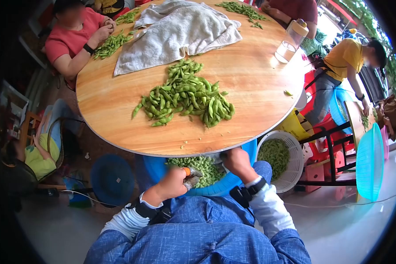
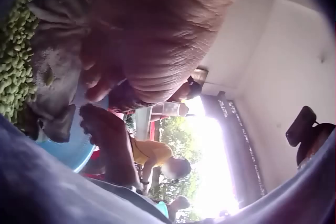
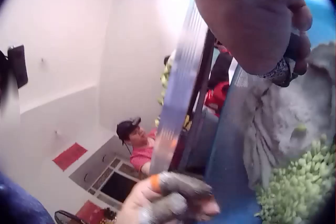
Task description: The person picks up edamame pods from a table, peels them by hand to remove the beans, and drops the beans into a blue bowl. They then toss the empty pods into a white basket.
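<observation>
Below the table edge, a blue basin (image 1: 156, 169) holds a heap of shelled green beans (image 1: 207, 169). My left hand (image 1: 174, 181) is over its near left side, with grey wrapping and an orange band on its fingers. In the right wrist view those wrapped fingers (image 3: 186, 184) are loosely bent, with nothing showing between them. My right hand (image 1: 238, 163) is over the basin's right side, fingers curled inward and one wrapped finger (image 3: 281, 74) showing. I cannot tell whether it holds anything. A crumpled grey cloth (image 3: 286, 108) lies beside the beans, below the right hand.
A round wooden table (image 1: 251, 88) bears a pile of soybean pods (image 1: 187, 94), a white towel (image 1: 180, 33) and a bottle (image 1: 291, 42). A white basket (image 1: 295, 154) of pods stands right; another blue basin (image 1: 112, 178) stands left. People (image 1: 81, 37) sit around the table.
</observation>
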Demonstrator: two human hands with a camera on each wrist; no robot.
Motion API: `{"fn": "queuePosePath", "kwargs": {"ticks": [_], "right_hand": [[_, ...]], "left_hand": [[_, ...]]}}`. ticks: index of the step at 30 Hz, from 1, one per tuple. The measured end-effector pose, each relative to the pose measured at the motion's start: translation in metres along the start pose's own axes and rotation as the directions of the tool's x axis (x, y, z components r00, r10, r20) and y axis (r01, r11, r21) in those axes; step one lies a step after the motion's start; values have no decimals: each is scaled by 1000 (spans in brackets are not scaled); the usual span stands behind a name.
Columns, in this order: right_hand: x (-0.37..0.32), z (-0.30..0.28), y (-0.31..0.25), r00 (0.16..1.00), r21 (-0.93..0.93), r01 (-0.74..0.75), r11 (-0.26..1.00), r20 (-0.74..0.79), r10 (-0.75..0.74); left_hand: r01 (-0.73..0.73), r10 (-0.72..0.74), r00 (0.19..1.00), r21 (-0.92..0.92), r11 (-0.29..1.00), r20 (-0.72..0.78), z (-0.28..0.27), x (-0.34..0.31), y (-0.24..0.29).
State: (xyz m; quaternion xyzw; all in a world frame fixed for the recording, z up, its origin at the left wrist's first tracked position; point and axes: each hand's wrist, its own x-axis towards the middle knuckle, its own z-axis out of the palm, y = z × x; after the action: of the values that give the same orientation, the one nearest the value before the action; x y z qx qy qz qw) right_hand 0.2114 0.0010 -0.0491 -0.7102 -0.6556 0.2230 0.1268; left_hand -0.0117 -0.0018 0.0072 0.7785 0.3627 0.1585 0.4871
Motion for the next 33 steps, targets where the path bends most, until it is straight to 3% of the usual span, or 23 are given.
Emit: {"fn": "queuePosePath", "kwargs": {"ticks": [1, 3, 6, 9, 10, 13, 14, 17, 18, 19, 21, 23, 25, 27, 29, 30, 33], "right_hand": [[15, 25, 6, 996, -58, 93, 994, 4, -93], [37, 54, 5, 894, -162, 339, 927, -251, -371], [67, 141, 41, 836, -312, 389, 867, -276, -475], [70, 142, 38, 885, -81, 392, 916, -241, -399], [70, 142, 38, 901, -1, 383, 924, -222, -373], [65, 135, 39, 943, 230, 325, 917, -154, -295], [62, 130, 42, 908, -12, 317, 948, -285, -307], [29, 52, 31, 998, 38, -27, 999, -49, 29], [19, 43, 48, 990, 207, -85, 975, -95, 106], [7, 33, 69, 973, 374, -131, 918, -127, 190], [-14, 2, 92, 919, 746, -87, 660, -195, 342], [-45, -38, 88, 825, 796, -284, 535, -82, 559], [-70, -37, 103, 794, 906, -225, 359, -43, 606], [-85, -33, 107, 797, 926, -228, 300, 1, 604], [-94, -35, 92, 816, 935, -164, 315, -51, 575], [-96, -43, 83, 839, 894, -179, 411, -79, 538], [-98, -89, 26, 869, 517, 81, 852, -455, 194]], "left_hand": [[-22, 19, 998, -55, 998, -66, -4, -1, 6], [-70, 46, 975, -102, 992, -217, -8, -4, 7], [-180, 137, 908, -73, 981, -396, -19, -4, 18], [-158, 110, 873, -62, 985, -475, -25, -4, 22], [-100, 33, 878, -117, 988, -477, -27, -4, 25], [-152, 115, 858, -33, 988, -501, -31, 4, 27], [-157, 119, 861, -34, 987, -495, -33, 8, 29], [-186, 171, 857, 17, 982, -487, -43, 27, 39], [-208, 216, 847, 70, 976, -485, -46, 36, 38], [-229, 260, 838, 123, 966, -480, -49, 44, 37], [-276, 389, 834, 313, 909, -392, -57, 64, 41], [-358, 551, 783, 515, 779, -288, -65, 84, 47], [-383, 598, 784, 628, 677, -167, -67, 103, 43], [-395, 643, 766, 787, 474, -4, -72, 119, 36], [-407, 655, 753, 827, 389, 63, -76, 127, 36], [-410, 630, 769, 840, 357, 108, -78, 130, 37], [-407, 645, 751, 869, 281, 143, -77, 132, 38]]}}
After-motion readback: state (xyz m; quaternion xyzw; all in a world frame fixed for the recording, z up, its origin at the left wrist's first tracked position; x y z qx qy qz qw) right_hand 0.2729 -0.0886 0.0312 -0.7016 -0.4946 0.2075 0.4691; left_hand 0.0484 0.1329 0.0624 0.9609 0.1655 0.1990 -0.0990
